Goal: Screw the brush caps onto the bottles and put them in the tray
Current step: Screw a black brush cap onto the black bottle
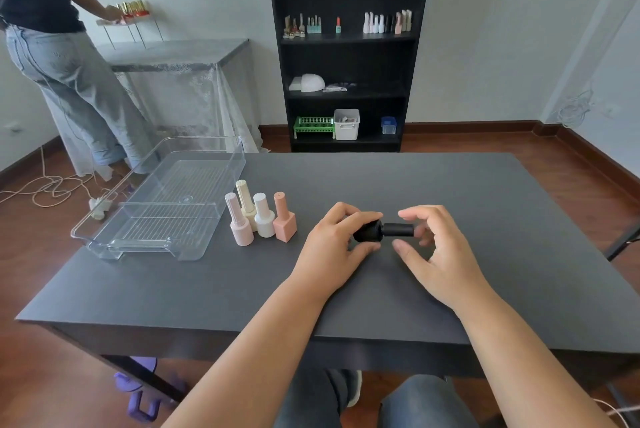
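A black bottle (370, 231) lies on its side in my left hand (332, 244), just above the dark table (346, 306). Its black brush cap (398, 230) points right, sitting on the bottle's neck. My right hand (440, 254) hovers around the cap with fingers spread, thumb below and index above, not clearly touching it. Several capped bottles stand upright in a cluster to the left: a pale pink one (239, 221), a cream one (246, 204), a white one (264, 216) and a peach square one (284, 218). The clear plastic tray (114, 247) holds nothing.
The tray overhangs the table's far left corner. A black shelf unit (346, 60) with bottles and boxes stands against the far wall. Another person (59, 57) stands at a side table at the back left. Cables lie on the floor at left.
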Tool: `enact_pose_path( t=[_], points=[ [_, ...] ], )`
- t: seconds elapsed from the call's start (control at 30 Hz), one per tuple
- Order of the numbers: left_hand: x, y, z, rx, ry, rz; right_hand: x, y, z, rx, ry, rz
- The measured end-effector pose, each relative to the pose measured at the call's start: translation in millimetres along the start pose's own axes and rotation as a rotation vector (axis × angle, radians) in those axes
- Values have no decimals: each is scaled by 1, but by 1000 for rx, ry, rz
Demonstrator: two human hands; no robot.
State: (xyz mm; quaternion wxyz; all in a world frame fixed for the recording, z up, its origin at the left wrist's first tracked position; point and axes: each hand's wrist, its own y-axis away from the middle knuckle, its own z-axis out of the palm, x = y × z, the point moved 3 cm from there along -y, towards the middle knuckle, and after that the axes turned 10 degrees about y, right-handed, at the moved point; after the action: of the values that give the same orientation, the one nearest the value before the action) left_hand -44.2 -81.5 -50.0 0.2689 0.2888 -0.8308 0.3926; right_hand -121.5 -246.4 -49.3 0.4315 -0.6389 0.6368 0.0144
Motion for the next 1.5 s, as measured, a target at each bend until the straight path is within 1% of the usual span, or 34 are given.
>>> enact_pose_path(
  t=[0.1,0.17,0.27,0.4,0.47,0.6,0.67,0.77,0.87,0.97,1.03,1.13,1.2,1.33,1.5],
  points=[
    [0,0,0,4,15,-7,-5,0,1,34,33,-109],
    [0,0,0,7,19,-4,-6,0,1,51,46,-129],
    [1,0,0,9,21,-5,-4,0,1,52,26,-43],
    [1,0,2,-11,13,3,0,0,0,48,-109,87],
    [0,0,2,-5,21,3,0,-1,-1,40,-151,74],
    [-1,0,1,4,28,2,-1,-1,0,38,-60,-55],
    [-1,0,1,0,23,5,-1,-1,0,51,-37,-86],
    [-1,0,1,1,20,4,0,0,0,60,-21,-51],
    [-1,0,1,-5,18,7,2,0,0,76,-25,50],
    [0,0,2,-15,19,14,4,-2,-1,63,-101,139],
    [-1,0,1,-10,25,13,3,-2,-1,19,-146,132],
    [-2,0,0,2,40,11,0,0,0,-33,-105,38],
    [-1,0,0,2,42,8,0,1,1,-34,-80,-3],
    [0,1,0,-10,27,22,1,1,0,0,-42,51],
    [3,1,2,-32,-12,60,3,-1,7,-19,25,100]
  ],
)
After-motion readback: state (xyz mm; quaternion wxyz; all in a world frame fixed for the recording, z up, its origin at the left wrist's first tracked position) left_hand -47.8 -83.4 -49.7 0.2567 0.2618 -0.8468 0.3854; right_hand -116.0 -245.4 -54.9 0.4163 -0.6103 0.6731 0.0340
